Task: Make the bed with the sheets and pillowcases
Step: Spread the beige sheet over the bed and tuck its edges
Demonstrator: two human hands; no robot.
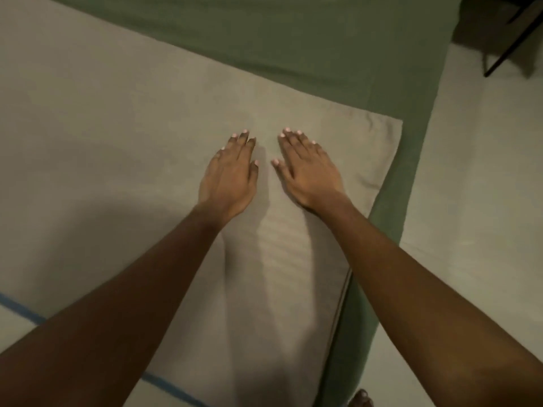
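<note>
Head view, looking down along two bare forearms onto a bed. Far to the left of the left hand, low in the picture, a thin blue stripe [20, 308] runs aslant across the bedding, with whiter fabric [11, 330] on its near side.

From there a pale beige rectangular cloth [102, 127] spreads out under both hands. It looks padded, but I cannot tell whether it is a cased pillow or a folded sheet.

The left hand [227, 177] lies palm down on this cloth. Its fingers are straight and close together, pointing away from the person, and it grasps nothing.

Just beside it, with a narrow strip of cloth showing between the two thumbs, the right hand [311, 171] also rests flat, palm down. Its fingers are straight and angle slightly toward the left hand, and it too is released.

Right of the right hand the beige cloth shows a few soft creases and ends in a squared corner, with a seamed edge running back alongside the right forearm.

Beyond the fingertips of both hands, and in a band past that corner, lies a dull green bed sheet [293, 39], smooth over the mattress and down its side.

Further right is a pale floor [476, 186]. Far beyond the right hand, dark thin-legged furniture [505, 57] stands on it. Near the right elbow, bare toes [361, 400] peek in at the lower edge.
</note>
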